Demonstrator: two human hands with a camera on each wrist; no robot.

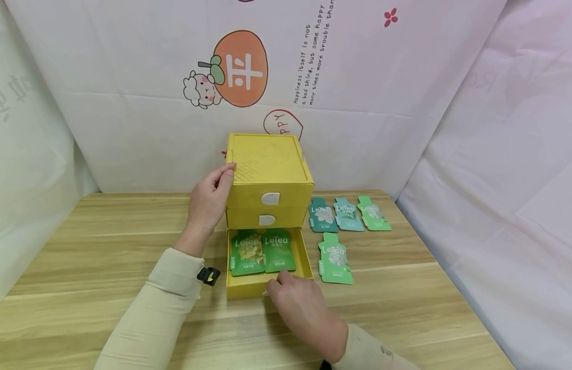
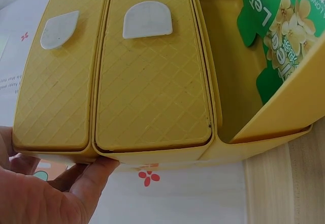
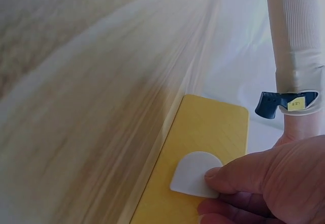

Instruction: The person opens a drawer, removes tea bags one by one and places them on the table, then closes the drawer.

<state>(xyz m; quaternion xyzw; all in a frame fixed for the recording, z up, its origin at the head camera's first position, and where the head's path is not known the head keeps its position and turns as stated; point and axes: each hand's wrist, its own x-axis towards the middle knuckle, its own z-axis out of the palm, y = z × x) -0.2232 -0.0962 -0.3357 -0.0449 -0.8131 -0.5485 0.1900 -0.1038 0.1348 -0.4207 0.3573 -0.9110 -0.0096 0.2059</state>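
Observation:
A yellow box of stacked drawers (image 1: 272, 159) stands on the table, each drawer front bearing a white tab. My left hand (image 1: 210, 198) rests against its upper left side; in the left wrist view, that hand (image 2: 56, 191) touches the side beside the upper drawers. The bottom drawer (image 1: 244, 292) is pulled out. Inside lie two green LeTea packets (image 1: 279, 252), side by side and face up. At the drawer's front, my right hand (image 1: 304, 306) pinches the white tab (image 3: 195, 173) between thumb and fingers. Much of the tab is hidden by that hand in the head view.
Right of the box, three LeTea packets lie in a row: a dark teal one (image 1: 323, 216), a light blue one (image 1: 348, 215) and a green one (image 1: 374, 214). Another green packet (image 1: 335, 259) lies nearer me. A printed white cloth (image 1: 360, 144) hangs behind the wooden table (image 1: 105, 246).

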